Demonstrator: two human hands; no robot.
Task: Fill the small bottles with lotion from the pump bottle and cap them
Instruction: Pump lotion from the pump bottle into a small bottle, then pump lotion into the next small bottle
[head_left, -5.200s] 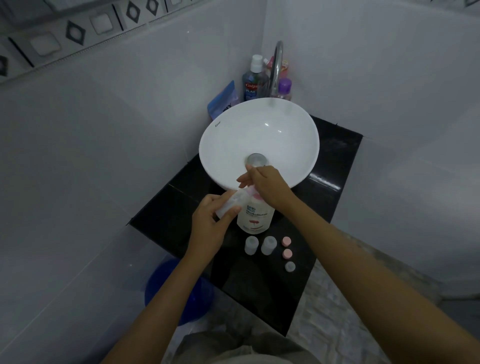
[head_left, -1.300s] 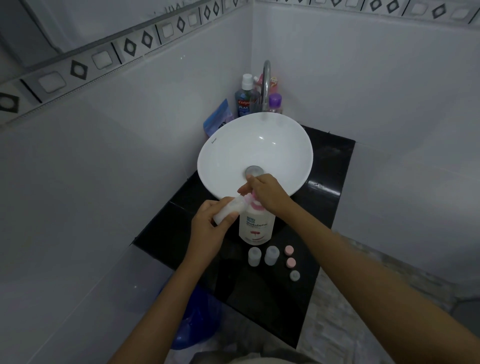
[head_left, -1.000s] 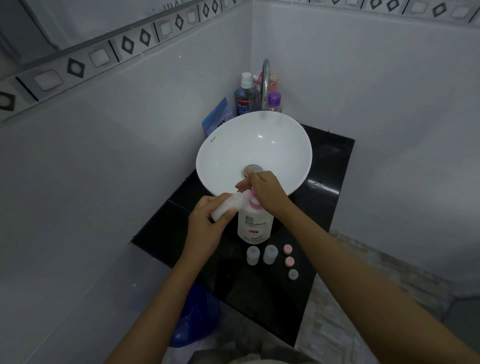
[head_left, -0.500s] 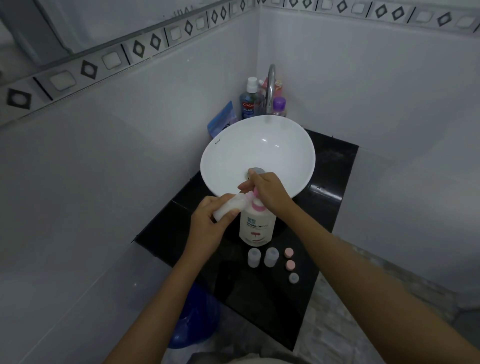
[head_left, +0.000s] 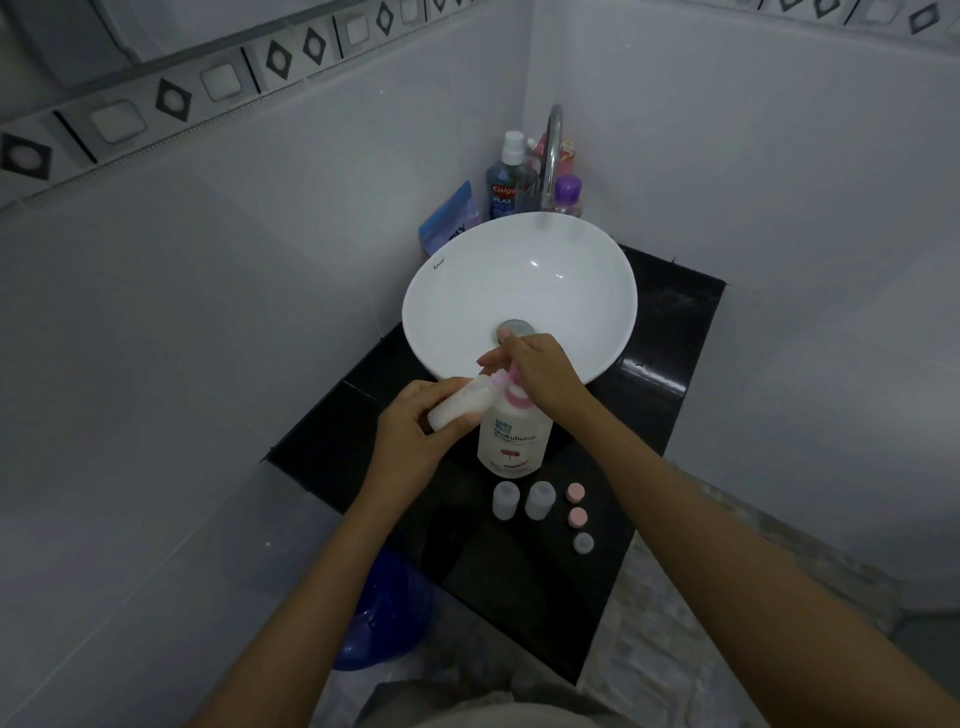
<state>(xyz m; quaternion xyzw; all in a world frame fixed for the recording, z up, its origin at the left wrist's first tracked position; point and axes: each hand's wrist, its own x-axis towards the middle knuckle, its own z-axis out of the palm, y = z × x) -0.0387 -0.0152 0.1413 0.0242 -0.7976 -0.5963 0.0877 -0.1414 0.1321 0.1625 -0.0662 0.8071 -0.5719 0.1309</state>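
Note:
A white pump bottle (head_left: 514, 439) with a pink pump stands on the black counter (head_left: 660, 410) in front of the basin. My right hand (head_left: 540, 374) lies on top of its pump head. My left hand (head_left: 421, 431) grips a small translucent bottle (head_left: 467, 402), tilted with its mouth against the pink spout. Two more small uncapped bottles (head_left: 505, 500) (head_left: 539, 500) stand just in front of the pump bottle. To their right lie two pink caps (head_left: 575, 492) (head_left: 577, 517) and one grey cap (head_left: 583, 543).
A white bowl basin (head_left: 519, 280) sits behind the pump bottle, with a chrome tap (head_left: 551, 150). A mouthwash bottle (head_left: 503, 182), a purple-capped bottle (head_left: 567, 195) and a blue pouch (head_left: 449, 218) stand in the corner. A blue bucket (head_left: 384, 613) is on the floor below left.
Both hands stay at the pump bottle, the small bottle still held to the spout. Only the camera view has shifted a little.

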